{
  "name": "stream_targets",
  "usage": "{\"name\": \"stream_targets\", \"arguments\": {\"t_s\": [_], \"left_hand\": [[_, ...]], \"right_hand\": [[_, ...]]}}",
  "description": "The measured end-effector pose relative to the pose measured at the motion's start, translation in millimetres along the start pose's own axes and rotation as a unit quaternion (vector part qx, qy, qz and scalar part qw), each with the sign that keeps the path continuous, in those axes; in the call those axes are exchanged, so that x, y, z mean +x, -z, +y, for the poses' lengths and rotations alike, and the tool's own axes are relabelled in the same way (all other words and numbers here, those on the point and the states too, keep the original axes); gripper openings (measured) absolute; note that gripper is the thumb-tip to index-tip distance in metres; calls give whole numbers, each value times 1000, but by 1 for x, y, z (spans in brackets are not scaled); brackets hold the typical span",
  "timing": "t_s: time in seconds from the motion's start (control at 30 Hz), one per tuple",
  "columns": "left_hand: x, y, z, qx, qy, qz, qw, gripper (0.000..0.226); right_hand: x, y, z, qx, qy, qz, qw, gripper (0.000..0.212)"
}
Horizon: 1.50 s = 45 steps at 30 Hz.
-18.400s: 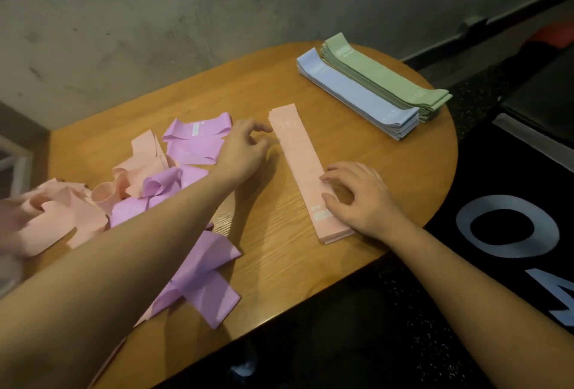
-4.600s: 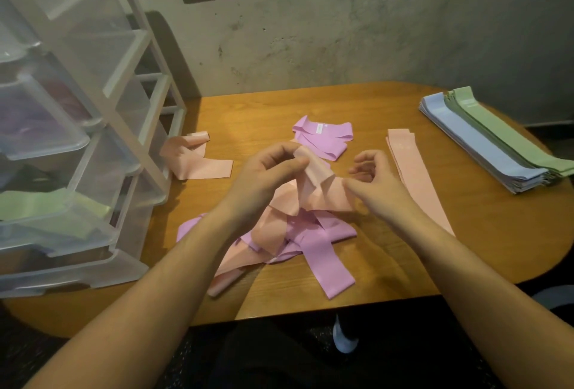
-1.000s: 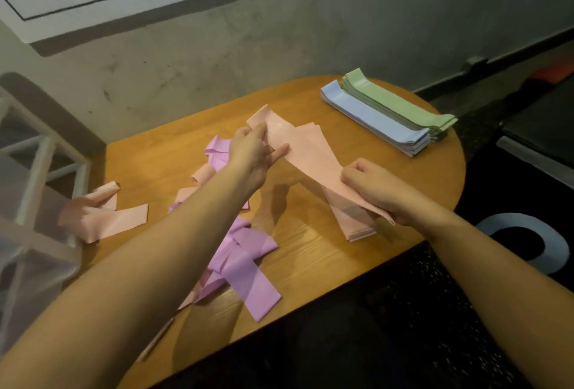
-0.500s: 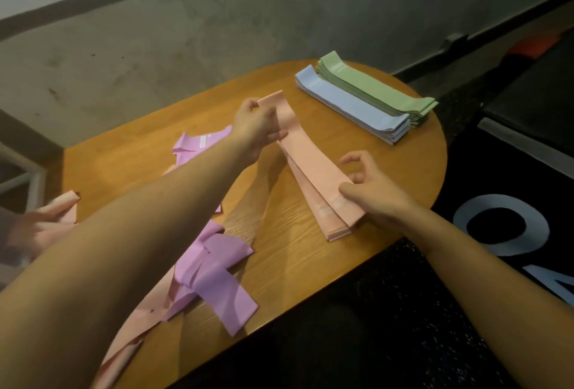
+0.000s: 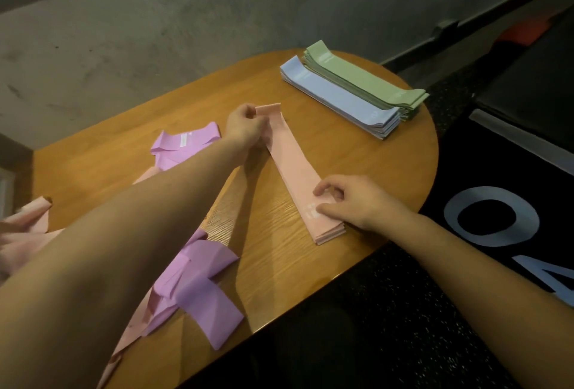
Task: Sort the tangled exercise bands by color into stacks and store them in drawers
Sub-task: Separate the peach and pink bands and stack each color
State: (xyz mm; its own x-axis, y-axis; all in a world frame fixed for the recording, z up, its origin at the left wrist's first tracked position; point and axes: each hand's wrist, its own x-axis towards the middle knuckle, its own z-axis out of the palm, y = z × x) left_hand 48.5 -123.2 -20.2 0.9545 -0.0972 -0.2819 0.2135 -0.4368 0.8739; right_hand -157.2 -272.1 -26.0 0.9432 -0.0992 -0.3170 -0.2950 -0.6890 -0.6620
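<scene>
A stack of peach bands (image 5: 294,168) lies lengthwise on the wooden table (image 5: 357,155). My left hand (image 5: 243,128) pinches the far end of the top peach band, which lies along the stack. My right hand (image 5: 351,200) presses the near end with its fingertips. A tangle of purple bands (image 5: 198,283) with peach ones mixed in lies at the near left, partly hidden by my left arm. A folded purple band (image 5: 183,145) sits behind it. Loose peach bands (image 5: 28,227) lie at the far left.
A blue band stack (image 5: 338,98) and a green band stack (image 5: 363,79) sit side by side at the table's far right. A grey wall runs behind. Black floor with large pale letters (image 5: 490,218) lies to the right.
The peach band, held up between both hands a second ago, now lies flat along the peach stack. My right hand shifted to press its near end.
</scene>
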Motion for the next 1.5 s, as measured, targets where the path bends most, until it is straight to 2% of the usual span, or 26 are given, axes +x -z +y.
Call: {"name": "stream_targets", "arguments": {"t_s": [0.13,0.23,0.4,0.5,0.6,0.63,0.67,0.73,0.77,0.83,0.93,1.07,1.2,1.37,1.5], "left_hand": [[8,-1,-1,64,-41,6,997,11],[13,-2,0,86,-58,5,995,15],[16,0,-3,140,-47,1,989,27],[17,1,-9,204,-108,30,973,31],[10,3,-8,282,-183,25,942,40],[8,6,-6,345,-223,-3,912,45],[5,9,-4,426,-263,-45,864,53],[-1,15,-1,566,-326,-125,747,70],[-1,17,0,608,-350,-146,698,77],[1,15,3,646,-396,-160,632,82],[2,6,8,678,-426,-177,573,84],[1,-2,17,686,-418,-180,568,76],[1,0,22,685,-423,-174,566,65],[1,-1,23,683,-386,-204,585,70],[-4,2,21,690,-373,-194,589,73]], "right_hand": [[-3,3,4,-96,29,11,995,34],[-2,2,4,-100,25,15,995,41],[1,0,3,-120,37,12,992,40],[2,-1,1,-111,31,28,993,38],[0,-4,-4,-125,19,29,992,50],[0,-5,-6,-139,18,28,990,57],[1,-6,-8,-156,17,29,987,64],[1,-10,-13,-187,15,34,982,76],[2,-12,-16,-200,13,38,979,81],[1,-15,-22,-225,12,42,973,87],[-1,-20,-27,-243,18,39,969,87],[-4,-24,-27,-234,24,43,971,73],[-5,-22,-27,-235,18,39,971,68],[-6,-23,-29,-253,19,40,966,67],[-6,-21,-28,-255,16,33,966,70]]}}
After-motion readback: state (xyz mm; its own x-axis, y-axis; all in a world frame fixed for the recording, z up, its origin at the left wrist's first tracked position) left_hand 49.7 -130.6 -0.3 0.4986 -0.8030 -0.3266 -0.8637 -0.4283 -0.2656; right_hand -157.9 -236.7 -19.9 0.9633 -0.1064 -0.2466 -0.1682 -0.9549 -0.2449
